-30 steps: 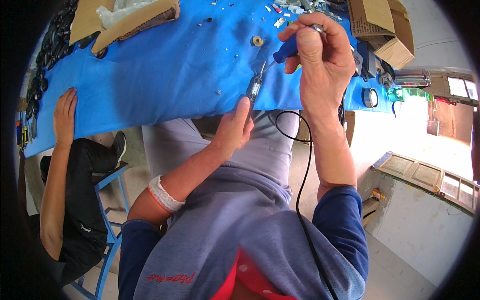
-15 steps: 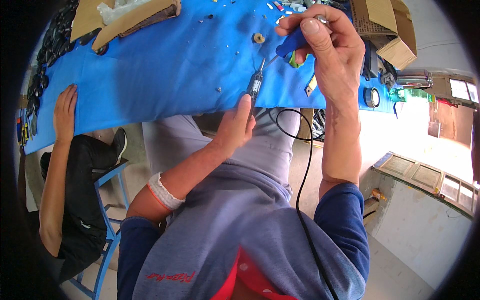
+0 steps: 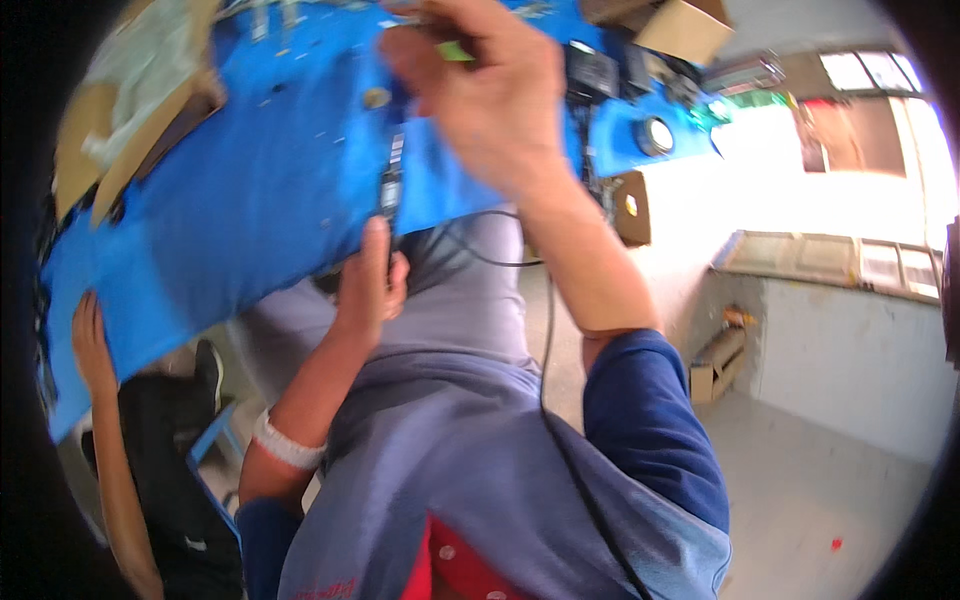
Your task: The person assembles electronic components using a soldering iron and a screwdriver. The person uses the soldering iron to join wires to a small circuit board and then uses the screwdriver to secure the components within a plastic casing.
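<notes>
My left hand (image 3: 372,285) is wrapped round the lower end of a slim dark device (image 3: 391,188), which stands upright over the table's near edge. Lighter parts show along the device's upper half. Above it is my right hand (image 3: 485,95), smeared by motion, its fingers curled round a screwdriver with a blue handle (image 3: 398,102). The handle points down toward the device's upper end; whether the two touch is too blurred to tell. A bit of bright green (image 3: 455,50) shows at the right fingers.
A blue cloth (image 3: 270,190) covers the table, with a small tan ring (image 3: 376,98) and scraps on it. An open cardboard box (image 3: 165,150) stands left, a round tin (image 3: 655,136) right. A black cord (image 3: 548,370) hangs before me. Another person's hand (image 3: 92,340) rests at the left edge.
The view has swung, so table and hands appear farther left. My right hand has come lower over the device, with the screwdriver more upright. My left hand keeps its grip.
</notes>
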A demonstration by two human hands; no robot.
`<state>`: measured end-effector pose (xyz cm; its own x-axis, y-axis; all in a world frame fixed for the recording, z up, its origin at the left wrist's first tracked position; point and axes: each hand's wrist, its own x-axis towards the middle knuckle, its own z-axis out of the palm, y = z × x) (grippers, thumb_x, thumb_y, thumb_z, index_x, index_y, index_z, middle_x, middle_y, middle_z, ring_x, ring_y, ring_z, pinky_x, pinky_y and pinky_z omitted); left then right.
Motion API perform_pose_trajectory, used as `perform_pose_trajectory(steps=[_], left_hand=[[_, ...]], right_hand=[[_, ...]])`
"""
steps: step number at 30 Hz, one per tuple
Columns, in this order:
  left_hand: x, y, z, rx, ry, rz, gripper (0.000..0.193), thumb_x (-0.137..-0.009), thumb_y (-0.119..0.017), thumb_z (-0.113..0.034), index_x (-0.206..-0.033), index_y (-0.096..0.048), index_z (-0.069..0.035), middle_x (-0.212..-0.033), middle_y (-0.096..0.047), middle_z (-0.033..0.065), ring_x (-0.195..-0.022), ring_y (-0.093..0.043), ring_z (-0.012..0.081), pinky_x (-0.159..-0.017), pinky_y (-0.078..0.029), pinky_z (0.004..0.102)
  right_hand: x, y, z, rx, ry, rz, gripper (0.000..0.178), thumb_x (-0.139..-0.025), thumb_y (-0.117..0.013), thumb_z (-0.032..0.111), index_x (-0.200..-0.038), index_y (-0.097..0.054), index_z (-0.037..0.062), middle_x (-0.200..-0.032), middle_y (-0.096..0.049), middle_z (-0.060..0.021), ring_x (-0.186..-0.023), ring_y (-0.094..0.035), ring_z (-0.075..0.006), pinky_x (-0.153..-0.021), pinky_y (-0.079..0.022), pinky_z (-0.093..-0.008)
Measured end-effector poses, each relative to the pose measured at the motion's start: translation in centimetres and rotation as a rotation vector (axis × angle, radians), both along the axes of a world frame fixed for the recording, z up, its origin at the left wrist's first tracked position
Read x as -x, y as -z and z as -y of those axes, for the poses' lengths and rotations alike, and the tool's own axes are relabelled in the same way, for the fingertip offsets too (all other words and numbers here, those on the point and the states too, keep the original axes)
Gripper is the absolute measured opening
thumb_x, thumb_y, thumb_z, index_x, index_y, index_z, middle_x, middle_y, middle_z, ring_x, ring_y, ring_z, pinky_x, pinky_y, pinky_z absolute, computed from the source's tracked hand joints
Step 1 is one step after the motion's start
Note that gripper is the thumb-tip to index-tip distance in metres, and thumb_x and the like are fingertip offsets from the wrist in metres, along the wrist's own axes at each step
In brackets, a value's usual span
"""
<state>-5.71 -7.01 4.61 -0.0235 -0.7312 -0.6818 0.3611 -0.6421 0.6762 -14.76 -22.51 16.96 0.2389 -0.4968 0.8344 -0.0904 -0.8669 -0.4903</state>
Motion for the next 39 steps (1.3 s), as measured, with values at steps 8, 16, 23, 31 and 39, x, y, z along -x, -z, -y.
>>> perform_pose_trajectory(steps=[8, 16, 23, 31, 39], left_hand=[[0.5, -1.2, 0.5, 0.02, -0.005, 0.027, 0.063, -0.089, -0.034, -0.065, -0.054, -0.035, -0.012, -0.039, -0.03, 0.0002, -0.032, -0.027, 0.0111, -0.035, -0.022, 0.0254], [0.3, -1.0, 0.1, 0.059, -0.01, 0.003, 0.059, -0.088, -0.036, -0.067, -0.061, -0.037, -0.015, -0.041, -0.027, -0.0025, -0.032, -0.024, 0.01, -0.035, -0.022, 0.0258], [0.2, -0.9, 0.2, 0.048, 0.004, 0.015, 0.059, -0.088, -0.035, -0.066, -0.061, -0.037, -0.015, -0.041, -0.027, -0.0028, -0.032, -0.025, 0.0097, -0.035, -0.022, 0.0251], [0.1, -0.7, 0.1, 0.059, -0.008, -0.003, 0.058, -0.09, -0.034, -0.065, -0.06, -0.037, -0.015, -0.04, -0.027, -0.0031, -0.032, -0.025, 0.0093, -0.034, -0.021, 0.0249], [0.3, -0.5, 0.1, 0.032, -0.037, -0.036, 0.057, -0.089, -0.036, -0.065, -0.06, -0.037, -0.015, -0.04, -0.027, -0.0031, -0.031, -0.025, 0.0092, -0.034, -0.02, 0.0243]], right_hand=[[1.0, -0.5, -1.5, -0.424, -0.238, 0.079, 0.012, -0.082, -0.065, 0.002, -0.093, -0.062, -0.0007, -0.072, -0.062, -0.0072, -0.061, -0.058, -0.01, -0.052, -0.046, -0.0235], [0.6, -0.5, -1.8, -0.203, -0.186, 0.061, 0.011, -0.082, -0.06, -0.001, -0.093, -0.059, -0.001, -0.07, -0.057, -0.0118, -0.06, -0.056, -0.0212, -0.052, -0.045, -0.0298], [0.2, 0.2, -2.4, -0.09, -0.086, 0.075, 0.018, -0.079, -0.069, 0.004, -0.096, -0.062, 0.0019, -0.077, -0.062, -0.0094, -0.064, -0.061, -0.0194, -0.054, -0.049, -0.0275], [0.3, -0.3, -2.4, -0.267, -0.163, 0.154, 0.019, -0.075, -0.069, 0.001, -0.092, -0.061, 0.0025, -0.073, -0.061, -0.0116, -0.063, -0.062, -0.0238, -0.053, -0.048, -0.0311], [1.7, -1.0, -2.2, -0.478, -0.176, 0.068, 0.013, -0.085, -0.06, 0.001, -0.097, -0.059, -0.0004, -0.073, -0.057, -0.0063, -0.061, -0.056, -0.0131, -0.054, -0.046, -0.0244]])
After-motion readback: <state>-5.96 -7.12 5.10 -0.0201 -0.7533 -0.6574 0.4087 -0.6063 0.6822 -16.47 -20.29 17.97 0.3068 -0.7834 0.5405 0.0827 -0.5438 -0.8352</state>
